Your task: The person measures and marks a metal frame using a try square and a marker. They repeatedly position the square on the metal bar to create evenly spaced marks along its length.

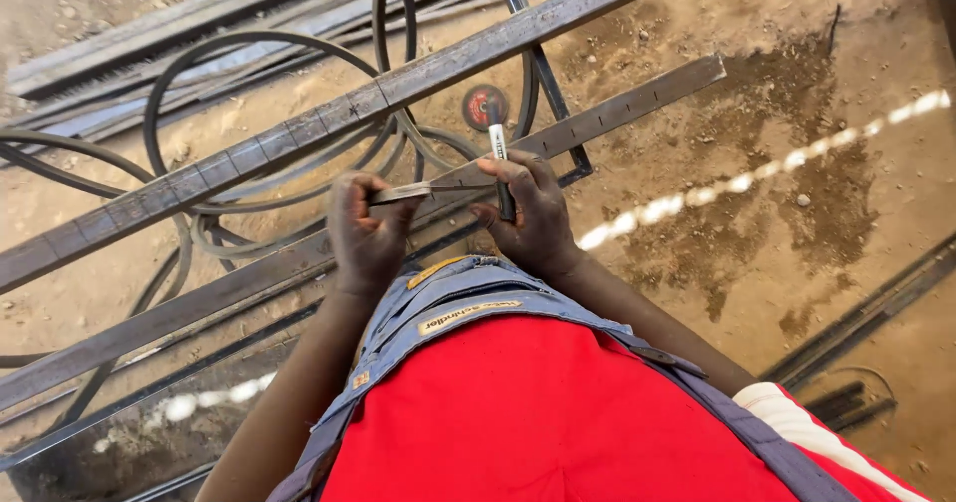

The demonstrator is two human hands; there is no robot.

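While you look straight down past your red shirt (pixel 538 412) and blue overall straps (pixel 458 298), both hands meet over the nearer flat steel bar (pixel 617 114). Your left hand (pixel 366 231) has its fingers (pixel 351 188) curled tight around one end of a small steel square (pixel 403 193), whose thin blade lies flat across the bar's near edge. Your right hand (pixel 533 213) pinches a marker pen (pixel 500 148), fingers closed narrowly on its barrel, the tip pointing away from you and standing just beside the square's blade. The two hands sit near each other without touching.

That bar runs on a diagonal from lower left to upper right, its cut end stopping short over the sandy floor (pixel 797 84). A second flat steel bar (pixel 299 128) lies parallel beyond it, with cross marks scribed along its face; the gap between the two bars is narrow. Black cables (pixel 159 94) loop under and between both bars on your left, so room there is crowded. A cutting disc (pixel 483 104) rests on the floor just past the pen tip, beside a thin black frame (pixel 548 94). To your right the floor is open dirt with a damp patch (pixel 757 223), bounded lower right by dark steel strips (pixel 866 313).
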